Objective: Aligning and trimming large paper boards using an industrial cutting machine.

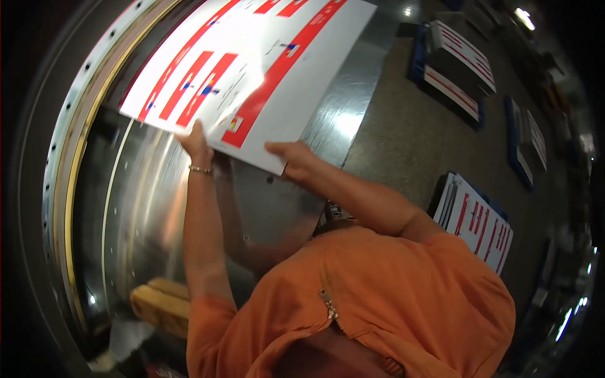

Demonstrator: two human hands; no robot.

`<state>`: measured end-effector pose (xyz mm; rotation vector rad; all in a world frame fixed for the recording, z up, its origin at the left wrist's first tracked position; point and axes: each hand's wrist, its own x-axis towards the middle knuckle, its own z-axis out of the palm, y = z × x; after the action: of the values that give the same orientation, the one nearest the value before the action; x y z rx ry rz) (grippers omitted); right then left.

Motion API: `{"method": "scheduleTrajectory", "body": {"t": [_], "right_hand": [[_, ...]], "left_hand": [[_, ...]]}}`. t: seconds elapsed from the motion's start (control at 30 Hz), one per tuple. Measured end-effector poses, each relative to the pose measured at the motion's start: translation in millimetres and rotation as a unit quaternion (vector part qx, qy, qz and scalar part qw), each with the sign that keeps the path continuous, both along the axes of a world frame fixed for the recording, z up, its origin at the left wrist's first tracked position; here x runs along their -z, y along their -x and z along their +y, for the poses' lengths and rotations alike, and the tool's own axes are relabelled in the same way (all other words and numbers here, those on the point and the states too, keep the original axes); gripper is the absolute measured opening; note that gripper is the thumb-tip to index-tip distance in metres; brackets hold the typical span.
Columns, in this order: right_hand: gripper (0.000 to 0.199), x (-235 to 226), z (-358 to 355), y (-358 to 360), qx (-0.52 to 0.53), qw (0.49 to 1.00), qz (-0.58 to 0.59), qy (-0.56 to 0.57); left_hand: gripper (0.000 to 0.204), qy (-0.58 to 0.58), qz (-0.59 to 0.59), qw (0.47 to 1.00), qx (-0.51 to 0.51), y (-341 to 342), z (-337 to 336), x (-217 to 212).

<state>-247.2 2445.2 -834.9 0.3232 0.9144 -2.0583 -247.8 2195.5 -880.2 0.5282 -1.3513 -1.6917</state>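
A large white printed sheet (pixel 277 123) with red bands and small coloured marks lies over a shiny metal table (pixel 277 205). I cannot tell whether it is one sheet or a thin stack. My left hand (pixel 196 146) grips its near edge left of the middle, thumb on top and fingers hidden underneath. Close to the near right corner, my right hand (pixel 295 159) pinches the same sheet, also thumb up. A bright glare washes out part of the print. The sheet's far end runs out of the picture.
Left of me runs a long machine frame (pixel 70 183) with a brass-coloured strip. A yellow block (pixel 159 303) sits at the table's near left. On the floor to the right stand stacks of printed sheets, one close (pixel 479 220) and another farther off (pixel 463 60).
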Motion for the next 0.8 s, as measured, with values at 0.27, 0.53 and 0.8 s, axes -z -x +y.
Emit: {"method": "scheduleTrajectory", "body": {"t": [0.27,0.53,0.8], "right_hand": [[0.025,-17,64,30,-0.107,0.982,0.153,-0.006],[0.031,-22,89,48,-0.158,0.902,0.356,-0.188],[0.026,-12,83,53,-0.155,0.919,0.300,-0.200]], "left_hand": [[0.068,0.071,-0.133,0.981,-0.119,-72,66,-33],[0.069,0.297,-0.199,0.933,0.043,-131,198,-38],[0.047,0.318,-0.214,0.924,0.005,-120,212,-39]]}}
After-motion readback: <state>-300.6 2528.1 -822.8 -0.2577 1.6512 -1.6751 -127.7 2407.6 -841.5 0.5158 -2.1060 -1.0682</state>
